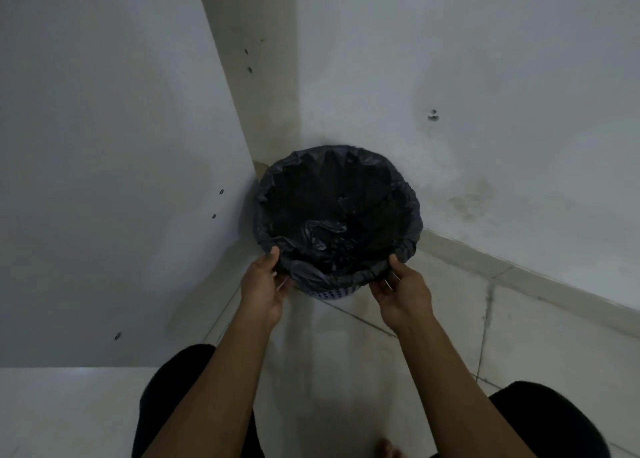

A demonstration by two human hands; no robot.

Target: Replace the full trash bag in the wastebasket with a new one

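Left hand point(265, 284) and right hand point(403, 289) grip trash bag point(332, 197), fingertips hidden.

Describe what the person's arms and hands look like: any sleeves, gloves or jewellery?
The left forearm and right forearm are bare along all that shows; no sleeve edge is in view. The left hand and right hand wear no gloves, and no watch, band or ring is visible. Black clothing covers the legs below.

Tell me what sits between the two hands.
Head view: the trash bag, folded over the wastebasket rim, running from left hand to right hand.
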